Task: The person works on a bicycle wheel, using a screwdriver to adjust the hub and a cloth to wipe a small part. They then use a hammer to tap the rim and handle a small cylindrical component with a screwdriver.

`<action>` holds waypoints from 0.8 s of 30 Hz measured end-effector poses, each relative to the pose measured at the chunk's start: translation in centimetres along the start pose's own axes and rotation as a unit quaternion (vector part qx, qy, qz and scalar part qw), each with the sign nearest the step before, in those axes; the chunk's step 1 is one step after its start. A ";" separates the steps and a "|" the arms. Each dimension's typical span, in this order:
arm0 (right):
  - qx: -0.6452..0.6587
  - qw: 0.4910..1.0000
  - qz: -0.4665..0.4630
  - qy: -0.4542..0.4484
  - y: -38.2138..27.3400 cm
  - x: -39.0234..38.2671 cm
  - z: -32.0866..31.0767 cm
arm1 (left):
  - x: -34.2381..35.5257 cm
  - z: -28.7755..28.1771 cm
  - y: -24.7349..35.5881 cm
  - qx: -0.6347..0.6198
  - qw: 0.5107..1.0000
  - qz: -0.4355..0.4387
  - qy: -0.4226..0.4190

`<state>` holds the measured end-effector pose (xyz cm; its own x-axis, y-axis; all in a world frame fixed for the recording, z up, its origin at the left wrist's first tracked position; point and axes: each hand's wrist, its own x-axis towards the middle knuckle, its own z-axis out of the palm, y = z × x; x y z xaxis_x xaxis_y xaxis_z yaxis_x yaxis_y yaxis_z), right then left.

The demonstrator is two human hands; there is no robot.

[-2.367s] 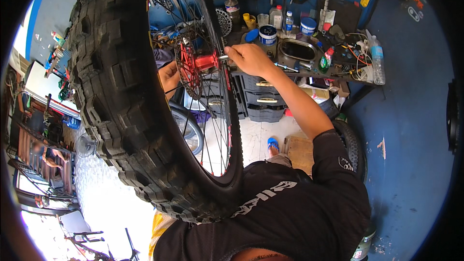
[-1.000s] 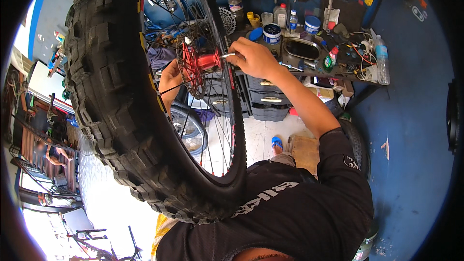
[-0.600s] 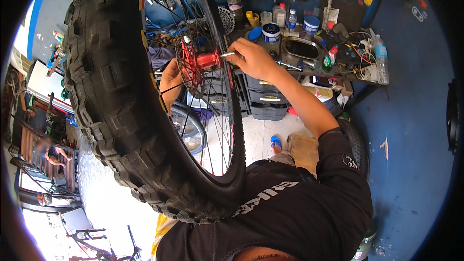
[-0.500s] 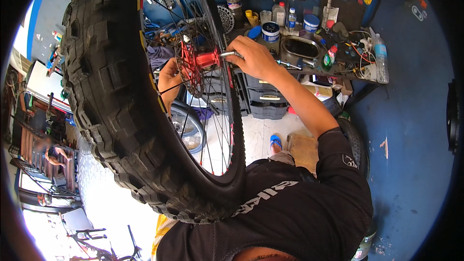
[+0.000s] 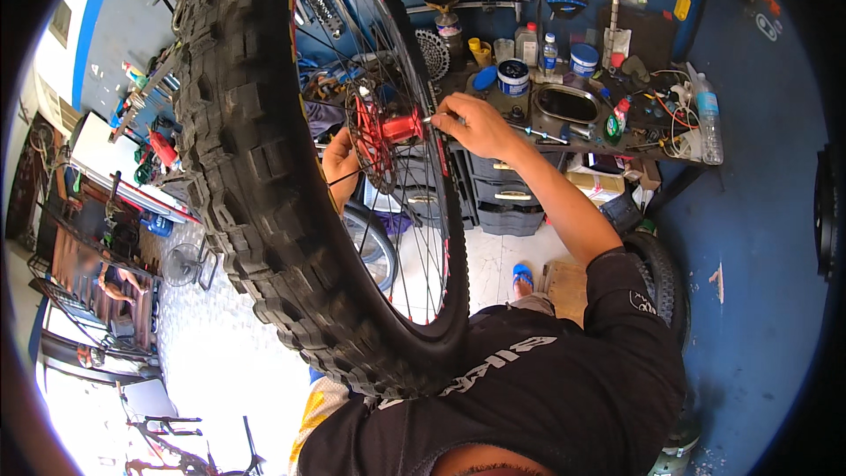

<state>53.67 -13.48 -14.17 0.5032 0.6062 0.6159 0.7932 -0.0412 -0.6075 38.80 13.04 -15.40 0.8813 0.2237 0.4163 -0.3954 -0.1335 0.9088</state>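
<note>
A bicycle wheel with a chunky black tyre (image 5: 256, 167) stands upright in front of me, its lower part against my black shirt. At its centre is a red hub (image 5: 403, 129), with a brake disc (image 5: 366, 137) on the hub's left side. My right hand (image 5: 480, 126) pinches a short silver metal rod (image 5: 430, 121) at the hub's right end. On the other side, my left hand (image 5: 341, 166) is seen past the rim and spokes, fingers curled close to the disc and the hub's left end. Whatever it grips is hidden.
Beyond the wheel a cluttered workbench (image 5: 639, 145) holds a metal tray (image 5: 567, 104), tubs, bottles and cables. Black drawers (image 5: 509, 198) stand beneath it. Tools hang on the blue wall. Another tyre (image 5: 661, 282) stands at right; a person (image 5: 115, 282) sits far left.
The view has shifted, so the wheel and bench appear farther right. Less of the silver rod shows between my right fingers and the hub. My left hand stays beside the disc.
</note>
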 end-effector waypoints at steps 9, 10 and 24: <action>0.251 0.957 0.137 0.038 0.4 -4.4 3.1 | -2.2 -5.3 22.5 0.325 0.931 0.107 0.126; 0.276 0.932 0.221 0.081 4.3 -8.7 1.4 | -0.7 -4.6 21.6 0.297 0.939 0.120 0.127; 0.011 0.911 0.379 -0.161 8.1 -27.2 10.1 | -12.9 -10.3 33.3 0.463 0.836 -0.177 0.237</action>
<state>42.98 -22.25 -40.90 0.7745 0.6114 -0.1622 0.2505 -0.5319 -0.8089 11.58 15.65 9.77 0.6122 0.7354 0.2906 0.4315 -0.6187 0.6565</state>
